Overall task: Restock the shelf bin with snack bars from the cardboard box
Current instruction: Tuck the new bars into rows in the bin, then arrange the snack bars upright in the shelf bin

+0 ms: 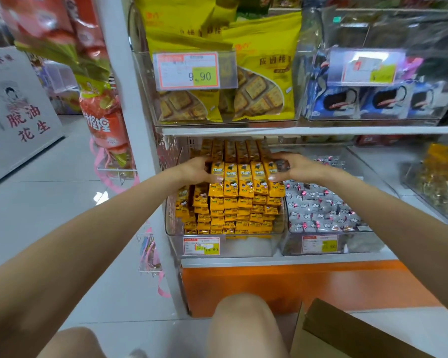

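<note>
A clear plastic shelf bin (226, 248) on the lower shelf is stacked high with yellow snack bars (233, 213). My left hand (195, 170) and my right hand (294, 166) clamp a row of several yellow snack bars (245, 180) between them from either side, thumbs curled over the front of the outer bars. The row sits on top of the stack, in front of another row further back. A corner of the cardboard box (347, 332) shows at the bottom right on the floor.
A neighbouring clear bin (318, 245) of grey wrapped sweets sits right of the snack bar bin. The upper shelf (295, 130) carries yellow cracker bags and blue biscuit packs close above my hands. My knees are at the bottom, an orange shelf base behind them.
</note>
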Available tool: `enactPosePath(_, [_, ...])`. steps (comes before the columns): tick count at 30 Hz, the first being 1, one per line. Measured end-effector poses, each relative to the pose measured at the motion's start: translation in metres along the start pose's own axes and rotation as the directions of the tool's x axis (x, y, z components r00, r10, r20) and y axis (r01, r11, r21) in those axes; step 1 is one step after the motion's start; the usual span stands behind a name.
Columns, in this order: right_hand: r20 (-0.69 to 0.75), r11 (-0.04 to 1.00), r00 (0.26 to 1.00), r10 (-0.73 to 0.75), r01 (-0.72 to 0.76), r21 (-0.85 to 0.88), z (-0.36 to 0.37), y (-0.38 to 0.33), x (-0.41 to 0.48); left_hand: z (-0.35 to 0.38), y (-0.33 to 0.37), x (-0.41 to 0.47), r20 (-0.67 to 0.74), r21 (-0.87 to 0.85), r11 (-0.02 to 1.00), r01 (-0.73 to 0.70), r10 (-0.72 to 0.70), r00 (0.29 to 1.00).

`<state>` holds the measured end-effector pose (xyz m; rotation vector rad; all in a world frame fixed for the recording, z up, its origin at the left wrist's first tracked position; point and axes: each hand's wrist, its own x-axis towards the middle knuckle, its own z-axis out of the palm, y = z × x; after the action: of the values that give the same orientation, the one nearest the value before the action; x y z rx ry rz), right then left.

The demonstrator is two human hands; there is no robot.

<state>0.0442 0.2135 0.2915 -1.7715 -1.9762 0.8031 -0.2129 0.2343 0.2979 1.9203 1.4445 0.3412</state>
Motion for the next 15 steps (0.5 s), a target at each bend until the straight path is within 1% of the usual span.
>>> enactPosePath(2, [0.016,0.999,0.999,0.029,-0.028,-0.016,0.000,-0.001,0.001,0.001,0.003,0.003,0.019,-0.006,1.000,0.010,-0.010,1.000])
enactPosePath(5, [0.036,0.998,0.997,0.069,-0.068,-0.013,-0.001,-0.001,0.002,0.002,0.007,0.004,-0.004,0.020,1.000,-0.012,0.012,1.000])
enactPosePath(7, [-0.010,0.997,0.997,0.080,-0.080,0.006,0.001,-0.002,0.002,0.002,0.007,0.006,-0.030,0.016,0.999,-0.028,0.029,0.999])
enactPosePath(11, [-0.103,0.997,0.993,0.057,-0.051,0.055,0.007,-0.008,0.000,0.006,0.005,0.008,-0.101,0.042,0.998,-0.046,0.050,0.994])
enactPosePath(13, [-0.147,0.996,0.987,0.060,-0.050,0.076,0.009,-0.010,0.000,0.008,0.004,0.008,-0.138,0.003,0.999,-0.046,0.046,0.989])
enactPosePath(15, [-0.172,0.987,0.979,0.105,-0.082,0.138,0.010,-0.011,0.001,0.012,0.005,0.007,-0.165,-0.060,0.998,-0.016,0.006,0.986])
